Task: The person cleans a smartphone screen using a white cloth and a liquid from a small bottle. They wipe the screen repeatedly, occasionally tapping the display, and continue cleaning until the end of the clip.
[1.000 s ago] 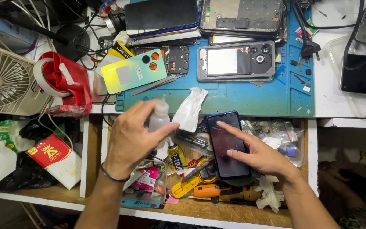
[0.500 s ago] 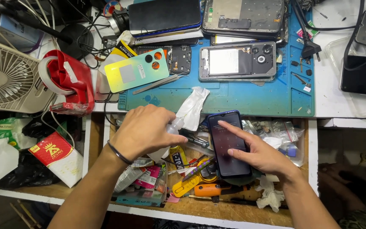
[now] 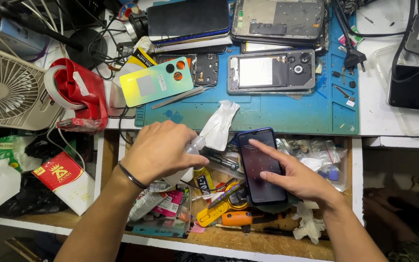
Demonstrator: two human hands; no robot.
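Since a second earlier, the left hand had lowered the small bottle over the open drawer, fingers wrapped around it, nozzle toward the tissue. The right hand held the phone unmoved, forefinger extended on its screen.

We see the left hand closed around a small clear bottle over the open drawer, just beside a white tissue. The right hand holds a dark phone, index finger on its screen. Above, a blue mat on the surface carries an opened phone frame, a green back cover and tweezers. A red tape dispenser and a fan sit at left.
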